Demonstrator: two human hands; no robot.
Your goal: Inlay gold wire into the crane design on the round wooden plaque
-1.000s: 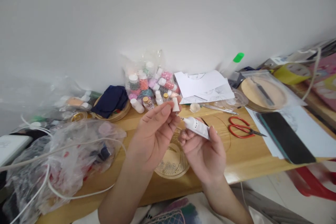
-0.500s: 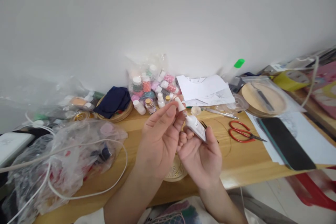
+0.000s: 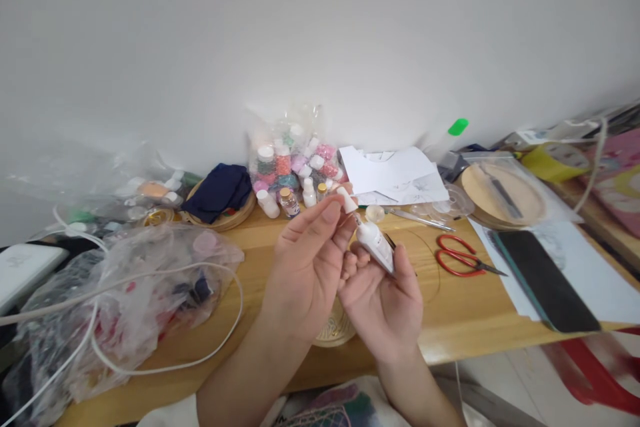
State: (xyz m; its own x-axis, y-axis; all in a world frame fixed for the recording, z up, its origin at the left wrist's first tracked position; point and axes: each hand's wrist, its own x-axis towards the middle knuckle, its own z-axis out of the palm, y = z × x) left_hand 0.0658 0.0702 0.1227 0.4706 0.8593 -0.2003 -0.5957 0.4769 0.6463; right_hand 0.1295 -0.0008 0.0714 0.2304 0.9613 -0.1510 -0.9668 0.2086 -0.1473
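Observation:
Between the thumb and fingers of my left hand (image 3: 310,253) is a small white cap (image 3: 347,201). My right hand (image 3: 383,300) has its fingers curled round a white glue bottle (image 3: 374,244), tilted with its thin nozzle up and to the left. The nozzle tip is right at the cap's lower end; whether it is inside, I cannot tell. Below both hands a round pale piece with a line pattern (image 3: 336,330) lies at the table's near edge, partly hidden by my wrists.
Red-handled scissors (image 3: 465,257) and a dark phone (image 3: 545,280) lie at right. Behind the hands stand small bottles (image 3: 289,202) and a bag of bead jars (image 3: 285,160). White papers (image 3: 395,175) rest near the wall. A plastic bag (image 3: 150,307) and white cable (image 3: 240,310) occupy the left.
The view has shifted slightly. My hands keep nearly the same pose, with the cap still held at the nozzle of the glue bottle.

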